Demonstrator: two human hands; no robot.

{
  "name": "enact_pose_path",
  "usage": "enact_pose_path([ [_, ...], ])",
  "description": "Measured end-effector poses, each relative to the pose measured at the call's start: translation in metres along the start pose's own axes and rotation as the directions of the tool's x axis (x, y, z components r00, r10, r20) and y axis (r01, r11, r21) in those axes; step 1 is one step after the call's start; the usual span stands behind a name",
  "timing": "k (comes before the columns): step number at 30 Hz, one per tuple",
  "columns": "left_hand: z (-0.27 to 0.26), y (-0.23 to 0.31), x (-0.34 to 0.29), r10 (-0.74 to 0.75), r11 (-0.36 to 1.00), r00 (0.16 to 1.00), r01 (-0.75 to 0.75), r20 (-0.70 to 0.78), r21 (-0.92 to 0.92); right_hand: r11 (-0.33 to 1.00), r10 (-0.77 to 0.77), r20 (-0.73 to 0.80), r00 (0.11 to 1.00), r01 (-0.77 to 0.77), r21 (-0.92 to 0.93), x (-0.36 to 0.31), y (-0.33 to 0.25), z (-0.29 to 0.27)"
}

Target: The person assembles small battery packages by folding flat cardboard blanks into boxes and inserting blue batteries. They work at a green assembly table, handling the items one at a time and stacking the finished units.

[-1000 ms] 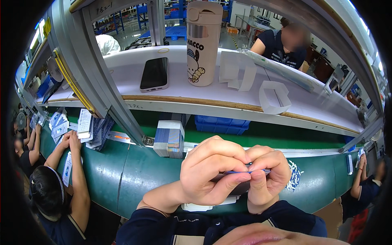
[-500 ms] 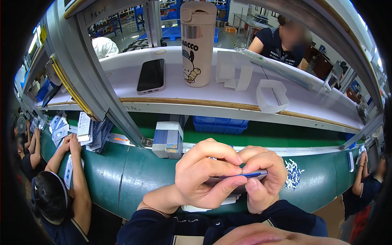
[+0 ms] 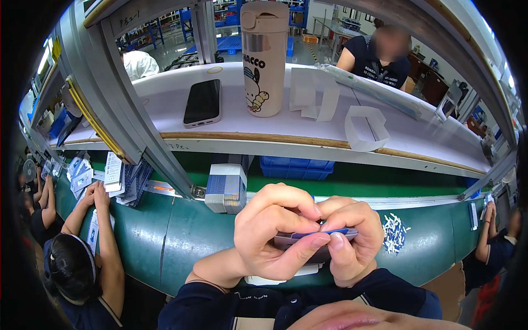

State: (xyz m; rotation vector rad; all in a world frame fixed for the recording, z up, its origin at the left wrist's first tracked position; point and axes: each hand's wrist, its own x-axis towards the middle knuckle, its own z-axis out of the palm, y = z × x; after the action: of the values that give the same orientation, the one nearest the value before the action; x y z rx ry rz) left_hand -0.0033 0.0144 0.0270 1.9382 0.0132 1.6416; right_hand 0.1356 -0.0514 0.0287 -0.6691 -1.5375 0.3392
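Note:
Both hands come together in front of me, over the green bench. My left hand (image 3: 275, 234) and my right hand (image 3: 357, 236) pinch a thin, flat card package (image 3: 342, 231) with a blue upper edge and greyish face. The fingertips meet at the middle of that edge, thumbs on the near side, forefingers on the far side. Most of the package is hidden behind the fingers. Below the hands, a white flat item (image 3: 267, 280) shows partly on the bench.
Right of my hands lies a pile of small white and blue pieces (image 3: 394, 234). A banded card stack (image 3: 225, 187) stands behind left, near a blue bin (image 3: 297, 168). The shelf (image 3: 247, 132) above carries a phone (image 3: 202, 103) and tumbler (image 3: 264, 60). Co-workers sit on both sides.
My hands have shifted very slightly left with the card package. The thumbs have come closer together along its edge, and the package tilts a little differently.

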Motion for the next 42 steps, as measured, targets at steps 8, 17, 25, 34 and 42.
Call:
enact_pose_path([
  [8,-0.0006,0.0018,0.0005,-0.018,1.000,1.000,0.018,0.023,-0.007,1.000,-0.021,-0.007,1.000,0.021,-0.009,0.0003,0.0006,0.0002],
  [17,-0.0003,0.0012,0.0007,-0.016,1.000,1.000,0.016,0.021,-0.006,1.000,-0.020,-0.006,1.000,0.020,-0.017,0.0003,0.0005,0.0006],
  [25,-0.0007,0.0011,0.0026,-0.005,1.000,0.999,0.005,0.032,0.006,1.000,-0.030,-0.014,0.999,0.030,-0.003,-0.0002,0.0024,0.0012],
  [34,-0.0005,0.0016,0.0027,-0.011,1.000,0.999,0.010,0.030,0.013,0.999,-0.036,-0.012,0.999,0.036,-0.004,-0.0005,0.0039,0.0009],
  [42,0.0001,-0.0004,0.0009,-0.010,1.000,1.000,0.010,0.018,-0.016,1.000,-0.009,-0.013,1.000,0.009,-0.002,0.0005,0.0015,-0.0001],
])
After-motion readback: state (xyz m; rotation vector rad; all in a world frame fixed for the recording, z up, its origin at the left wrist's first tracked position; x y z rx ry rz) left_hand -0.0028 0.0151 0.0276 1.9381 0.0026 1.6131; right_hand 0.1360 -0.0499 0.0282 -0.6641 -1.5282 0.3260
